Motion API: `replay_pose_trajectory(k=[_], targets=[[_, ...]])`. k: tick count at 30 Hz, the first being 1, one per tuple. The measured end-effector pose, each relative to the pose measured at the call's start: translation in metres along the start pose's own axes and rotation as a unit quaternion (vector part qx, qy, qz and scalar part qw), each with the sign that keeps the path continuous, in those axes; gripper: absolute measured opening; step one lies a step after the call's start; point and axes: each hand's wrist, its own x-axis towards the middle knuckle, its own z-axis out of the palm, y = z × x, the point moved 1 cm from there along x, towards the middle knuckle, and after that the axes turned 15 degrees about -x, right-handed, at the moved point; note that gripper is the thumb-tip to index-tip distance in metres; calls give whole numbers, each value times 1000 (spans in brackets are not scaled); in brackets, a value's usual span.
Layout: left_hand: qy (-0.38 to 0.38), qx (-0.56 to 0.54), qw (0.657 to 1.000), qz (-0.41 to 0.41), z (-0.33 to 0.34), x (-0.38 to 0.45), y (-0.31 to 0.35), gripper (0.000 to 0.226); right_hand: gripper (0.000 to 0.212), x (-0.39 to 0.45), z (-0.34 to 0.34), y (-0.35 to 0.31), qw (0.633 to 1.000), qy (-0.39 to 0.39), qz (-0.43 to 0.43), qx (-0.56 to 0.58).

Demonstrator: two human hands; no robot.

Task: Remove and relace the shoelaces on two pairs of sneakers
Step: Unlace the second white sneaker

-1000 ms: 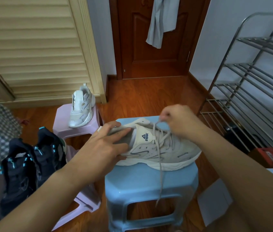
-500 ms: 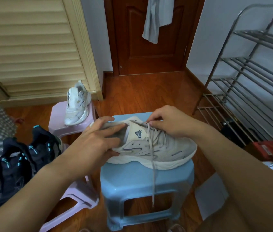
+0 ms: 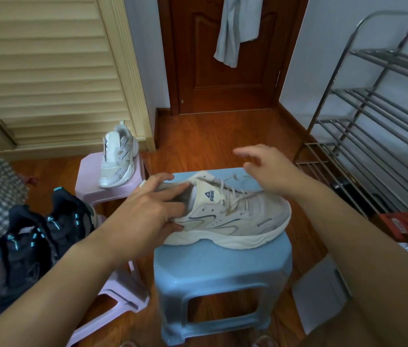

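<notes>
- Cream sneaker [image 3: 235,216] sits on its sole on the blue stool [image 3: 223,269], toe pointing right, heel left; tongue logo faces the camera.
- Left hand [image 3: 147,211] grips the heel end — fingers lie along the collar and into the opening, thumb under the side near the sole.
- Right hand [image 3: 268,169] hovers above the lace area, fingers spread and loose, holding nothing (edges motion-blurred, so can't tell whether the heel of the palm touches the shoe).
- Shoelace [image 3: 233,194] is threaded through the eyelets; its loose ends lie across the top of the shoe and onto the stool's far side.
- Second cream sneaker [image 3: 119,156] stands on a pink stool [image 3: 112,189] to the back left, well apart from the first, toe toward the camera.
- Pair of black sneakers [image 3: 45,236] with teal accents sits at the left, next to another pink stool [image 3: 112,301] — what it rests on isn't clear.
- Metal shoe rack [image 3: 373,116] on the right, wooden door [image 3: 223,71] at the back with a grey cloth [image 3: 235,31] hanging on it, louvred door [image 3: 47,71] at left.
- Floor is reddish wood [image 3: 223,141].
</notes>
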Motion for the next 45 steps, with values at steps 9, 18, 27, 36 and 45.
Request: replay_pose_trajectory(k=[9,18,27,36,45], targets=[[5,-5,1000,14,2,-1,-1,25,14,1,8,5,993,94,64,-14],[34,25,999,-23,5,0,6,24,26,-42,-3,-37,998,-34,42,29],[75,84,992,-49,19,-2,21,22,16,-49,32,-63,931,-68,209,290],[158,73,983,-63,-3,-12,-36,13,21,-63,8,-56,804,-217,124,539],[181,142,953,-197,-15,-21,-67,21,47,-54,-19,-20,694,-69,99,710]])
